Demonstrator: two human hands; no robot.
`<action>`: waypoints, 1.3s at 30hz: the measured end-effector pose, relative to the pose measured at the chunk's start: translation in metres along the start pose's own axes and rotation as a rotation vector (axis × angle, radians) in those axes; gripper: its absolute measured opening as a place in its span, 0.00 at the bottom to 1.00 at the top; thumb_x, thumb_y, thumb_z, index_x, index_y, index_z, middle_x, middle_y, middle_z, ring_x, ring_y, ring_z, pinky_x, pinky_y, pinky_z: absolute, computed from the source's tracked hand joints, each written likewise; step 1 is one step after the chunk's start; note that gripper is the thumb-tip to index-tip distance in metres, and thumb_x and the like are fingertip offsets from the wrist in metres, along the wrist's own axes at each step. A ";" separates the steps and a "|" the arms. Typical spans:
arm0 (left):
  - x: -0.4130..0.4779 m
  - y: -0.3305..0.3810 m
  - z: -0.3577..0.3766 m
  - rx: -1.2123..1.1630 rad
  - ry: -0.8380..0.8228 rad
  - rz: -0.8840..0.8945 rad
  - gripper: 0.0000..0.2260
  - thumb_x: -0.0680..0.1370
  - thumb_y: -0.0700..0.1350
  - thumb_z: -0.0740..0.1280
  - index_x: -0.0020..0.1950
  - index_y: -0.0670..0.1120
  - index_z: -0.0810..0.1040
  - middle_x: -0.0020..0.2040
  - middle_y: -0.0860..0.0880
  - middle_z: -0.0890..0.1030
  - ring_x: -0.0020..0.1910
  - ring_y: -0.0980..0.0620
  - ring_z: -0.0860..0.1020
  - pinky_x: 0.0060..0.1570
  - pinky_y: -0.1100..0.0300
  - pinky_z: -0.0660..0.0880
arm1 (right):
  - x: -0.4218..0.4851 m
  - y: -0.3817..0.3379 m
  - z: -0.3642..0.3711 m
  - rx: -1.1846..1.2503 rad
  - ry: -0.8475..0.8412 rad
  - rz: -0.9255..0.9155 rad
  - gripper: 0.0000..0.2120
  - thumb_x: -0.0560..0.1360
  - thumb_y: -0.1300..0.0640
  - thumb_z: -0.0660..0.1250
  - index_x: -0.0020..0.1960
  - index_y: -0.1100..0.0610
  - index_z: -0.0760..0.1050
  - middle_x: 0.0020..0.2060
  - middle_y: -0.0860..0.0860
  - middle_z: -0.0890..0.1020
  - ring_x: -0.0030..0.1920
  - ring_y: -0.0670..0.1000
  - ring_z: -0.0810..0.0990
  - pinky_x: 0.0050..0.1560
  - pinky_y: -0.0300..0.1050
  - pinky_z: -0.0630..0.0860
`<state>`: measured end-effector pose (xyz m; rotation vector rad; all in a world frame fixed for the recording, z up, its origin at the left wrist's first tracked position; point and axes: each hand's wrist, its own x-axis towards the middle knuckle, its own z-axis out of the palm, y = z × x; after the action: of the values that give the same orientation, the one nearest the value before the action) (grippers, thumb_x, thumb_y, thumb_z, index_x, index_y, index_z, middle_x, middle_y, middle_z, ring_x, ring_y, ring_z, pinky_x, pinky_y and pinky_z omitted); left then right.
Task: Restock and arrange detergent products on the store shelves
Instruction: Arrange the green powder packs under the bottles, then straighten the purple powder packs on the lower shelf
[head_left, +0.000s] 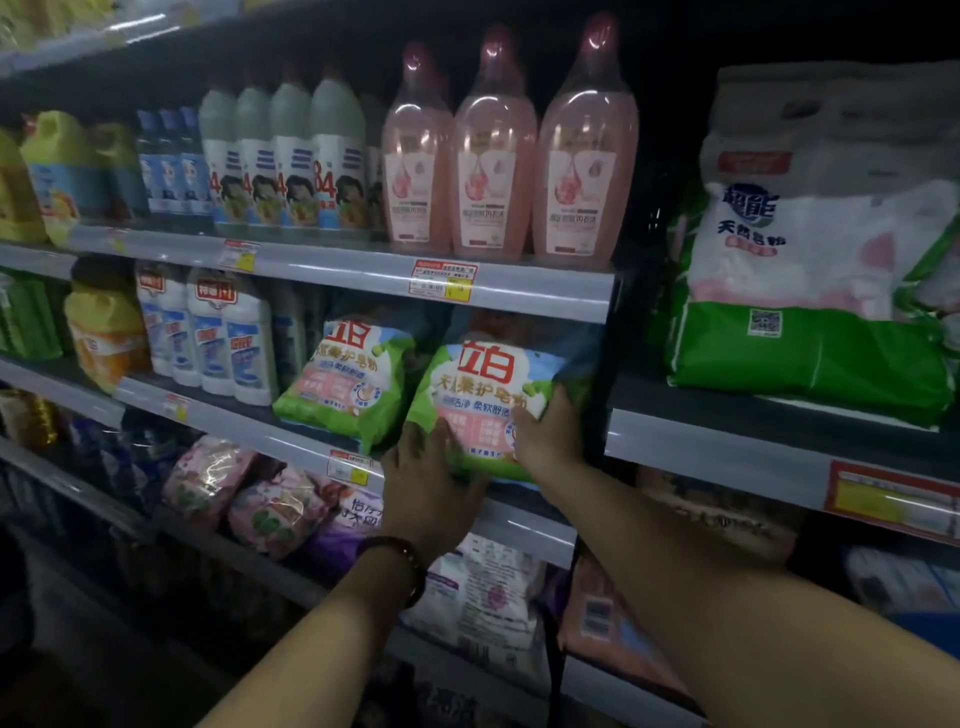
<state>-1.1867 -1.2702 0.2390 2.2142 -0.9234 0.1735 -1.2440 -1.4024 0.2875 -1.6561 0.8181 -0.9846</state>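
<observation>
A green-and-white bag of soap powder (483, 384) with red characters stands at the right end of the middle shelf (291, 441). My left hand (428, 483) grips its lower left corner, a dark bead bracelet on that wrist. My right hand (550, 431) holds its lower right edge, beside the shelf's dark upright post. A second identical bag (348, 379) leans just to the left, touching the first.
Three pink bottles (493, 150) and white-green bottles (291, 156) fill the shelf above. White bottles (228, 338) stand left of the bags. A large green-white bag (815, 291) lies on the right-hand unit. Pink and purple packs (260, 504) crowd the lower shelf.
</observation>
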 end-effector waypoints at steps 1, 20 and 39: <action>-0.001 -0.006 0.005 0.051 -0.036 0.010 0.41 0.76 0.65 0.62 0.84 0.47 0.57 0.84 0.36 0.53 0.81 0.36 0.55 0.79 0.47 0.54 | 0.000 0.000 0.000 -0.035 0.005 0.007 0.13 0.82 0.61 0.67 0.66 0.57 0.73 0.61 0.56 0.83 0.59 0.60 0.83 0.61 0.60 0.81; -0.143 -0.051 0.083 -0.581 0.357 -0.144 0.12 0.75 0.50 0.66 0.58 0.58 0.76 0.55 0.56 0.78 0.56 0.51 0.78 0.52 0.40 0.79 | -0.158 0.060 -0.065 -0.153 -0.175 -0.506 0.07 0.75 0.59 0.70 0.51 0.50 0.77 0.48 0.45 0.79 0.49 0.47 0.80 0.47 0.43 0.77; -0.155 -0.127 0.220 -0.441 0.070 -0.064 0.36 0.74 0.47 0.71 0.80 0.59 0.62 0.82 0.49 0.63 0.81 0.49 0.62 0.77 0.47 0.65 | -0.101 0.215 0.032 -0.285 -0.124 0.292 0.45 0.69 0.40 0.70 0.79 0.49 0.55 0.73 0.51 0.73 0.71 0.56 0.75 0.72 0.57 0.73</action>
<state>-1.2477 -1.2673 -0.0523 1.8145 -0.7665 0.0135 -1.2717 -1.3589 0.0533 -1.7537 1.1181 -0.5763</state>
